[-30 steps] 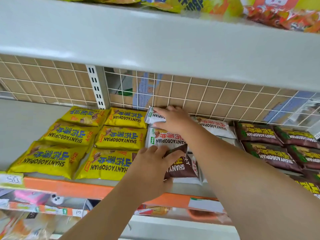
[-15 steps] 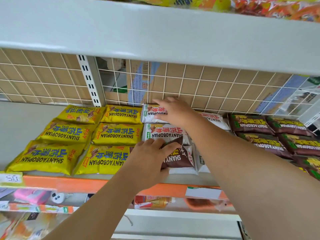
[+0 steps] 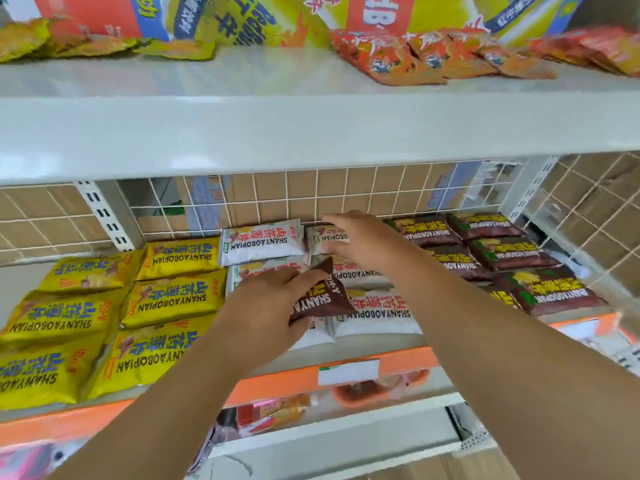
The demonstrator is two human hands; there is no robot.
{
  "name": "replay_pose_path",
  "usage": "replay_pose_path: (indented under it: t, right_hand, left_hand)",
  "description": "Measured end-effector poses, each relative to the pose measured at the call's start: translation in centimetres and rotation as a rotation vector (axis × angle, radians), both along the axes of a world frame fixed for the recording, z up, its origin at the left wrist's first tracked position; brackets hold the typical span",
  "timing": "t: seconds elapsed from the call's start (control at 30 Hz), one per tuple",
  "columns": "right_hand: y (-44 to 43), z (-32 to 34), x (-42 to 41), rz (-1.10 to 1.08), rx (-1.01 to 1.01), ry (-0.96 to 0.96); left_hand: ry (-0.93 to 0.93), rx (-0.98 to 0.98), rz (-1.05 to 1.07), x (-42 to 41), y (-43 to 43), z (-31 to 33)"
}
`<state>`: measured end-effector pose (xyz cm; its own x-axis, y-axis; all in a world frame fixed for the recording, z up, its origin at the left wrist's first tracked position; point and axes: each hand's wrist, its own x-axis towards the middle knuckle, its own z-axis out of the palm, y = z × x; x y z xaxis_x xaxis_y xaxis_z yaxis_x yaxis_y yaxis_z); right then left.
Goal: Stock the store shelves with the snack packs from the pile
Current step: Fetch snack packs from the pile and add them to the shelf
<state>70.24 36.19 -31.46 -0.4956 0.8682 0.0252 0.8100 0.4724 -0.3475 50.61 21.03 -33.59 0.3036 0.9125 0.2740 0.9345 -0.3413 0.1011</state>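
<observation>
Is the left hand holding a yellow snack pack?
No, the left hand grips a brown snack pack over the white packs, while the yellow packs lie untouched on the shelf to its left.

SHANYAOBOPIAN stands upside down in dark letters on the yellow packs (image 3: 172, 302), beside blue Chinese characters; the same word runs upside down on the white packs (image 3: 261, 241) and on the brown packs (image 3: 554, 292); the tilted brown pack (image 3: 322, 296) in front shows only SHANY; the white shelf label (image 3: 348, 372) is too blurred to read.
</observation>
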Motion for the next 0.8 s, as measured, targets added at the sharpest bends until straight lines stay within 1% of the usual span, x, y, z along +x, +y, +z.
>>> replay_pose_path:
  t: [0.1, 0.23, 0.3, 0.43, 0.57, 0.63, 0.7, 0.8]
  right_hand:
    - [-1.3, 0.8, 3.9, -0.096, 0.025, 0.020]
    - [-3.2, 2.0, 10.5, -0.194, 0.045, -0.018]
    - [-4.1, 2.4, 13.9, -0.255, 0.058, -0.021]
    - [-4.4, 1.1, 20.4, -0.353, 0.062, -0.008]
    - [-3.6, -0.5, 25.2, -0.351, 0.057, -0.026]
    - [-3.0, -1.2, 27.0, -0.349, 0.050, -0.005]
    - [-2.2, -1.9, 28.4, -0.340, 0.054, 0.021]
    - [-0.9, -2.5, 29.6, -0.312, 0.024, 0.005]
  left_hand:
    - [-0.009, -0.039, -0.061, 2.4, 1.8, 0.8]
    - [-0.050, -0.041, -0.151, 7.0, 4.0, 1.7]
    - [-0.034, -0.040, -0.184, 9.5, 5.3, 2.0]
    - [-0.045, -0.030, -0.212, 14.4, 8.7, 2.3]
    - [-0.041, -0.023, -0.153, 18.7, 12.4, 1.9]
    - [-0.026, -0.018, -0.121, 20.4, 14.2, 1.5]
    - [-0.013, -0.028, -0.094, 21.7, 15.9, 1.3]
    - [0.014, -0.060, -0.058, 23.1, 18.3, 1.0]
